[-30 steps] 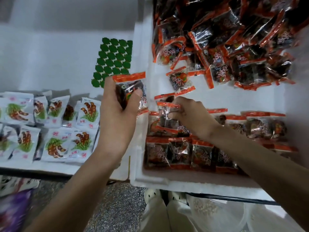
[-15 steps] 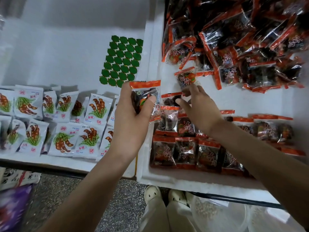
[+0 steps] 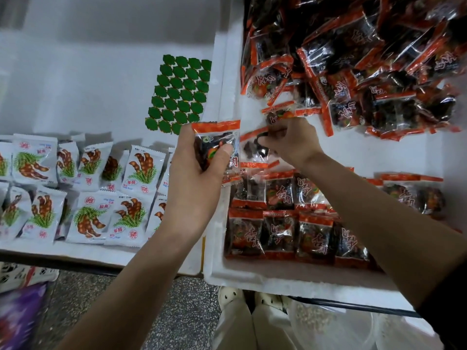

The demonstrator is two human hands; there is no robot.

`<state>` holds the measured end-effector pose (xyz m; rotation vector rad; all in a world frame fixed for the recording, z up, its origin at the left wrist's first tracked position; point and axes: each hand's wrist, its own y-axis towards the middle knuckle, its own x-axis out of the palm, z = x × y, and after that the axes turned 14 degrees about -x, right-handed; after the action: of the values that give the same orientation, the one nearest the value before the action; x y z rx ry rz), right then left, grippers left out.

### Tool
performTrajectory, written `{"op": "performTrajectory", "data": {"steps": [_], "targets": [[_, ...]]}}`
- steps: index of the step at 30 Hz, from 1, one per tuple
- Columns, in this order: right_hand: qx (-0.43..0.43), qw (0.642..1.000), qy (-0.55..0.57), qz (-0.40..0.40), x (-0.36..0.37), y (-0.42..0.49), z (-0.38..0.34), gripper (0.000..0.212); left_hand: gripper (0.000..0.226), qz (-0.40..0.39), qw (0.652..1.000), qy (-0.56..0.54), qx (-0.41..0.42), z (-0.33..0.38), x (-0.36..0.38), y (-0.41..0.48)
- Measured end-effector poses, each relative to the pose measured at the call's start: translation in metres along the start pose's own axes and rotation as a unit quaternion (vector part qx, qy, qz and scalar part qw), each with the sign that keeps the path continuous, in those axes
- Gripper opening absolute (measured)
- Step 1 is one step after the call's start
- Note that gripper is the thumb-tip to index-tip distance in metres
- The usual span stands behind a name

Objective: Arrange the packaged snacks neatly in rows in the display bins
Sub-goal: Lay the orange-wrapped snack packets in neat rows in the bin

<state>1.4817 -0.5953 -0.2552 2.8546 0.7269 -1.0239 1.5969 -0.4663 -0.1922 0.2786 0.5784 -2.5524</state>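
At frame centre, left hand (image 3: 194, 183) is gripping an orange-sealed snack packet (image 3: 217, 145) upright, thumb lying across its clear front. It is hovering over the gap between the two bins. More packets may be stacked behind it; cannot tell.

Just toward 3 o'clock, right hand (image 3: 293, 142) is reaching into the right foam bin (image 3: 214, 274). Its fingertips are curling in and pinching a clear-faced packet (image 3: 252, 150) that is lying at the bin's left wall. Hands are sitting close together, not touching.

Toward 5 o'clock, arranged rows (image 3: 290, 231) of the same packets are standing at the bin's near edge, the right forearm crossing over them. Toward 1 o'clock, a loose pile (image 3: 353, 59) of packets is filling the far part of that bin, well apart from the rows. A few more packets are lying at the 3 o'clock side.

Toward 9 o'clock, the left foam bin (image 3: 75, 72) is holding white tamarind packets (image 3: 96, 198) in two rough rows along its near edge. A green sticker sheet (image 3: 179, 94) is lying in it toward 11 o'clock.

Toward 6 o'clock, white shoes (image 3: 228, 296) and a clear plastic bag (image 3: 328, 322) are showing on the speckled floor.
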Motion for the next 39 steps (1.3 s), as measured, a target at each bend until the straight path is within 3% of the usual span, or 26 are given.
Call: {"op": "performTrajectory", "data": {"steps": [3,8,11,15,18,22,25,31,36,39], "targets": [[-0.006,0.997,0.048,0.057,0.000,0.004,0.001,0.007,0.015,0.000,1.000,-0.002,-0.005,0.001,-0.001,0.001],[-0.011,0.998,0.059,0.019,0.009,-0.001,0.001,0.013,0.016,-0.001,1.000,0.004,-0.007,-0.001,-0.001,0.003],[-0.048,0.998,-0.030,0.003,0.009,-0.003,0.002,0.028,0.018,-0.003,1.000,0.007,-0.012,-0.003,0.001,0.003],[-0.115,0.967,-0.226,0.025,-0.001,-0.005,0.007,0.050,0.017,-0.012,1.000,0.002,-0.024,-0.002,0.005,0.002],[-0.104,0.962,-0.249,0.051,-0.013,-0.001,0.018,0.059,0.015,-0.022,0.999,-0.002,-0.033,0.002,0.008,0.002],[-0.049,0.978,-0.202,0.003,-0.018,0.004,0.028,0.069,0.012,-0.033,0.998,0.000,-0.047,0.005,0.015,0.000],[-0.039,0.991,-0.131,0.010,-0.018,0.004,0.026,0.058,0.011,-0.034,0.998,0.004,-0.046,0.006,0.019,0.000],[0.017,0.998,-0.053,0.018,-0.022,-0.014,0.036,0.015,0.013,-0.043,0.998,0.009,-0.043,0.006,0.027,0.003],[0.051,0.986,-0.146,-0.058,-0.024,-0.033,0.031,0.027,0.014,-0.045,0.998,0.009,-0.047,0.004,0.034,0.005],[0.047,0.984,-0.161,-0.059,-0.020,-0.036,0.027,0.030,0.017,-0.040,0.998,0.008,-0.052,0.003,0.041,0.005]]}}
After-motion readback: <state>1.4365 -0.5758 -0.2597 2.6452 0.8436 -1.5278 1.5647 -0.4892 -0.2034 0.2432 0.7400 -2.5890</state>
